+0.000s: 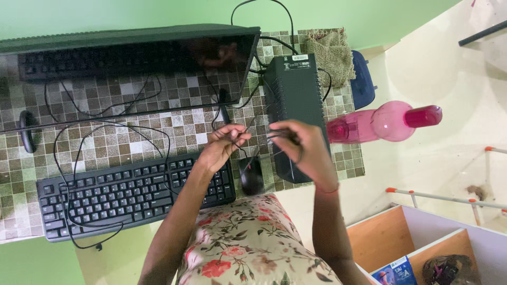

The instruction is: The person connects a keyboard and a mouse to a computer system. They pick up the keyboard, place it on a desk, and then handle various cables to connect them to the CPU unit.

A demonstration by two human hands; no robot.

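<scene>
Two hands, left hand [224,141] and right hand [301,145] each closed on one black cable [253,124], one keyboard [132,195], one mouse [251,175]

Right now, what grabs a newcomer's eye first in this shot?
Both hands at centre: the left hand and right hand each pinch a thin black cable above the black mouse. Left of them a black keyboard lies on the mosaic-tiled desk, draped in loose wires. At the desk's right edge stands a bright pink water bottle, beside a black box-shaped unit.
</scene>
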